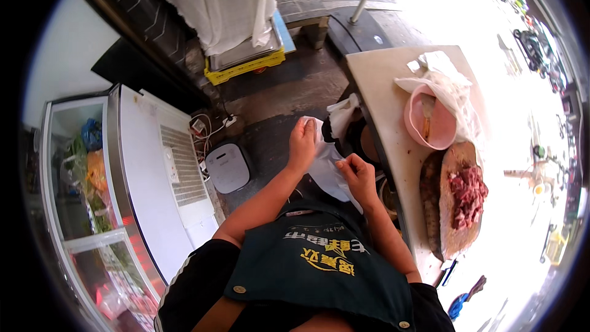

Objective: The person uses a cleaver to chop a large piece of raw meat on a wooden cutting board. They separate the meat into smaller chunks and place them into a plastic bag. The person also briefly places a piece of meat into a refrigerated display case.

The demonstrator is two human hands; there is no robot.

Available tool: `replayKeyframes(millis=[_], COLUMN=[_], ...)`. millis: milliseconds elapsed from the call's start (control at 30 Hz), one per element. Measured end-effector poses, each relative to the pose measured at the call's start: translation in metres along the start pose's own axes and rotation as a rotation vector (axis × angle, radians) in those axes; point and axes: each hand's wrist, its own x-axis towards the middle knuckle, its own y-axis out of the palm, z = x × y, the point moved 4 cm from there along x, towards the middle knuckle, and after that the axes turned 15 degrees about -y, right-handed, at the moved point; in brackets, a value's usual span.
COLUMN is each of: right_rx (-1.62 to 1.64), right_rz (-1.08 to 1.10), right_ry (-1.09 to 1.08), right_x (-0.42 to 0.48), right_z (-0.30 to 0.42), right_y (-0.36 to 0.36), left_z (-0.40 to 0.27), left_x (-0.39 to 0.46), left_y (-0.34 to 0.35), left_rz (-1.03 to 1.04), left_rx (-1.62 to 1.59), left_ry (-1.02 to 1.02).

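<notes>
Between my two hands, in front of the dark apron (318,258), hangs a thin white plastic bag (328,173). My left hand (304,140) grips its upper end, with the thumb over the film. My right hand (358,175) pinches the bag's edge between thumb and fingers, beside the table edge. On the table (382,97) to the right, chopped raw meat (468,196) lies on a thick wooden chopping block (449,235). Above the block, a pink plastic bowl (412,122) holds a wooden-handled tool, and white plastic bags (449,80) lie against its rim.
A glass-doored refrigerated case (78,170) with bagged vegetables stands at the left. A grey square device (227,168) and tangled cables (203,133) lie on the floor. A yellow crate (244,68) with trays under white cloth stands ahead, near a pole's dark base (341,32).
</notes>
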Motion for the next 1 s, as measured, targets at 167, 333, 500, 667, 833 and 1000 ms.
replayKeyframes(millis=[167,333,500,667,833,1000], right_rx=[0.126,-0.054,0.032,-0.066,0.004,-0.141], right_rz=[-0.339,-0.205,-0.471,-0.368,-0.631,-0.543], right_ry=[-0.033,0.126,0.056,0.167,-0.015,0.024], right_x=[-0.030,-0.076,-0.121,-0.172,-0.206,-0.240], right_z=[0.000,-0.011,-0.011,-0.020,-0.026,-0.027], right_y=[-0.036,-0.087,-0.137,-0.192,-0.237,-0.279], left_z=[0.000,-0.005,0.004,0.024,0.034,0.050], left_x=[-0.015,-0.040,-0.074,-0.115,-0.175,-0.212], left_y=[0.047,0.096,0.156,0.210,0.267,0.303], left_rz=[0.066,0.113,0.197,0.334,0.741,0.918], left_rx=[-0.011,0.043,0.081,0.210,0.357,0.467], left_ry=[-0.038,-0.078,-0.040,0.006,-0.003,-0.039])
